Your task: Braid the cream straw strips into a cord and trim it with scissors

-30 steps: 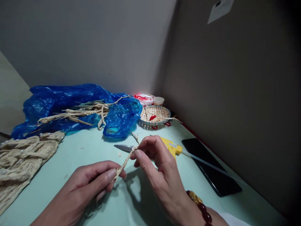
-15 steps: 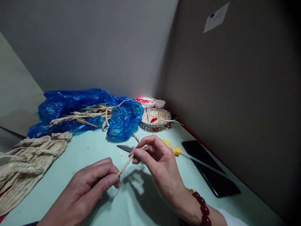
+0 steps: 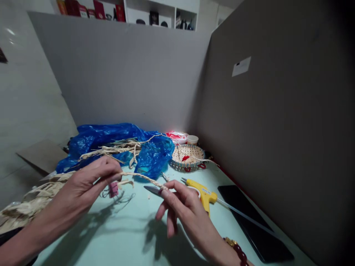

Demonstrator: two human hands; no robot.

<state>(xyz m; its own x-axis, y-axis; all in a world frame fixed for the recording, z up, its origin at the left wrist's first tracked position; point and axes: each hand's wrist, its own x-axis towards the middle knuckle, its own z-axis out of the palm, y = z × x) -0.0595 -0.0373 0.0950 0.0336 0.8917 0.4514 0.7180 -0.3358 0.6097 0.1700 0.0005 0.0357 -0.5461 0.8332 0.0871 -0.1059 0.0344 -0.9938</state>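
A pale twisted straw cord (image 3: 142, 177) stretches between my two hands above the table. My left hand (image 3: 94, 179) is closed round its left end, raised higher than the other hand. Just below those fingers is a pink binder clip (image 3: 113, 189) with wire handles, beside a loose straw end (image 3: 126, 182); whether it grips the cord cannot be made out. Thumb and forefinger of my right hand (image 3: 184, 207) pinch the cord's right end, the other fingers hanging loose. Behind that hand lie scissors (image 3: 152, 189), partly hidden, and a yellow glue gun (image 3: 205, 194).
A blue plastic bag (image 3: 156, 157) with straw strips (image 3: 113, 148) lies at the back. To its right stand a woven basket (image 3: 188, 164) and a paper cup (image 3: 192, 139). A black phone-like slab (image 3: 249, 218) lies right; braided straw pieces (image 3: 41, 197) lie left. Grey partitions (image 3: 133, 77) enclose the table.
My hands have moved apart, the left up and to the left, so a longer length of cord shows. The pink clip has come into sight. The camera view has tilted upward.
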